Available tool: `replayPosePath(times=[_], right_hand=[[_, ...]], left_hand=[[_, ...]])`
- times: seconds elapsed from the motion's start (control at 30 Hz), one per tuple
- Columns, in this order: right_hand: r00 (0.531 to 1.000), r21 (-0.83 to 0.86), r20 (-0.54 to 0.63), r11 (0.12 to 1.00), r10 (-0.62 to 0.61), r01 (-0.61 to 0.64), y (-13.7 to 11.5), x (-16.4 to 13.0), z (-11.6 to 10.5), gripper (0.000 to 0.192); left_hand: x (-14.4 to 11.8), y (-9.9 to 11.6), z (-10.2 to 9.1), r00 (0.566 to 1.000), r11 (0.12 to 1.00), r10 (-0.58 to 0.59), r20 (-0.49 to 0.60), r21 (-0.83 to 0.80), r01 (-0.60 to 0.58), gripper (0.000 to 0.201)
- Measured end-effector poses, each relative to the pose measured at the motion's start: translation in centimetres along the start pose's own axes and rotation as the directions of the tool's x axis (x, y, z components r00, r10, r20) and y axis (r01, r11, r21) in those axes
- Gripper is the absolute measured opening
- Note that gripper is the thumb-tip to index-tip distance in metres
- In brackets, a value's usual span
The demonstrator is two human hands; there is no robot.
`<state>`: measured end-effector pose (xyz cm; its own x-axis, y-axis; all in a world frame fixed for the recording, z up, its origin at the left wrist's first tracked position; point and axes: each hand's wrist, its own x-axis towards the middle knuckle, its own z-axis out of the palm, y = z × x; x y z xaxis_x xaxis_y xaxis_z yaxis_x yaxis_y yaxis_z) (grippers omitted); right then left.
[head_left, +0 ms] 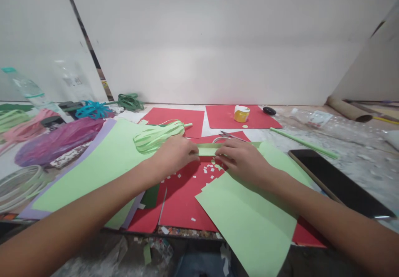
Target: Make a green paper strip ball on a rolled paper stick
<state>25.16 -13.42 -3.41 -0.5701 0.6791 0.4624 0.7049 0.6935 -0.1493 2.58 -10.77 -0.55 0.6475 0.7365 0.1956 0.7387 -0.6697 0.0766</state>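
Observation:
Between my two hands stretches a narrow folded or rolled strip of light green paper (207, 150). My left hand (179, 150) pinches its left end, and my right hand (240, 156) is closed on its right part. A bundle of light green paper strips (156, 136) lies just behind my left hand. Scissors (229, 136) rest behind my right hand, partly hidden. Below my right forearm a light green sheet (255, 219) hangs over the table's front edge. Small paper scraps (208, 170) are scattered on the red paper (183, 198) under my hands.
A large green sheet (84, 169) covers the left side, near a purple plastic bag (62, 140) and white rings (21, 185). A phone (336, 181) lies at right beside a thin green paper stick (305, 143). A yellow jar (241, 113) stands at the back before the white wall.

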Motion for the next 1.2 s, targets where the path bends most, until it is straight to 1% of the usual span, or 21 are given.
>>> replayPosePath(times=[0.13,0.23,0.3,0.4,0.5,0.63,0.77,0.97,1.07,1.2], right_hand=[[1.0,0.045,-0.004,0.999,0.02,-0.02,0.3,-0.2,0.5,0.015],[0.998,0.05,0.035,0.998,0.043,-0.045,0.6,-0.3,0.7,0.015],[0.996,0.052,0.072,0.997,0.058,-0.062,0.8,-0.3,0.7,0.015],[0.991,0.029,0.11,0.996,0.079,-0.083,0.9,-0.2,0.2,0.014],[0.989,-0.035,0.124,0.996,0.086,-0.082,1.0,-0.1,-0.4,0.015],[0.989,-0.102,0.129,0.993,0.075,-0.062,1.4,-0.1,-0.6,0.014],[0.984,-0.088,0.163,0.994,0.074,-0.06,1.7,-0.3,-0.5,0.014],[0.954,-0.026,0.234,0.982,0.187,-0.186,1.9,-0.1,-0.6,0.012],[0.942,-0.014,0.256,0.975,0.217,-0.221,1.9,0.0,-0.8,0.013],[0.93,-0.025,0.279,0.97,0.24,-0.243,1.7,0.2,-1.1,0.015]], left_hand=[[1.8,1.8,0.7,0.995,0.994,0.088,0.044,0.053,-0.09,0.022],[2.2,2.1,1.2,0.991,0.988,0.104,0.081,0.106,-0.112,0.023],[2.0,1.7,1.4,0.992,0.987,0.095,0.085,0.123,-0.105,0.023],[1.4,0.6,1.5,0.995,0.989,0.088,0.055,0.118,-0.094,0.026],[1.0,-0.2,1.2,0.997,0.993,0.071,0.042,0.087,-0.074,0.026],[0.5,-0.9,0.8,0.998,0.999,0.04,0.042,0.025,-0.041,0.022],[0.1,-1.1,1.2,0.996,0.997,0.072,0.045,0.019,-0.073,0.024],[-0.2,-1.4,2.3,0.989,0.985,0.149,0.014,0.091,-0.15,0.029],[-0.3,-1.7,2.5,0.985,0.982,0.171,0.005,0.083,-0.17,0.027],[-0.5,-2.1,2.6,0.985,0.981,0.172,0.003,0.096,-0.171,0.026]])
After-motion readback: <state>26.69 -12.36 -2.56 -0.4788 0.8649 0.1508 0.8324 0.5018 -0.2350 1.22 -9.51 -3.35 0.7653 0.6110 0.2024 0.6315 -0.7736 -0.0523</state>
